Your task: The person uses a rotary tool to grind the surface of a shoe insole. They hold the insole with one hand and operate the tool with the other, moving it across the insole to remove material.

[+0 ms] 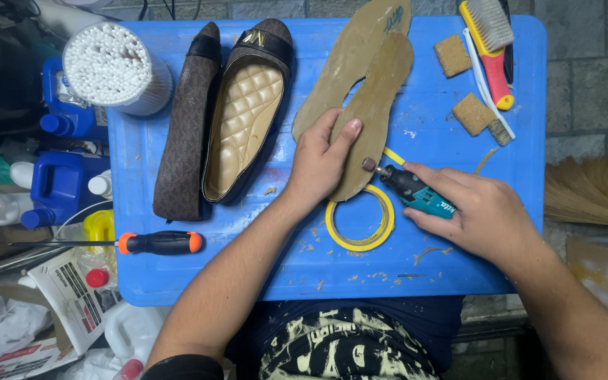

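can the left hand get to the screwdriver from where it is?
Probably yes. The left hand presses on the insole; the screwdriver lies beside that forearm on bare tray, nothing between. It must let go first.

Bright blue work surface noted, flecked with tan shavings. Two tan insoles recorded near the far edge, the nearer one pressed by the left hand. Teal-and-black rotary tool gripped in the right hand. Yellow tape ring seen. Brown patterned flat shoes with black toe caps observed; one lined in quilted gold. Orange-and-black screwdriver logged near the left edge. Yellow-and-red brush at the far right corner.
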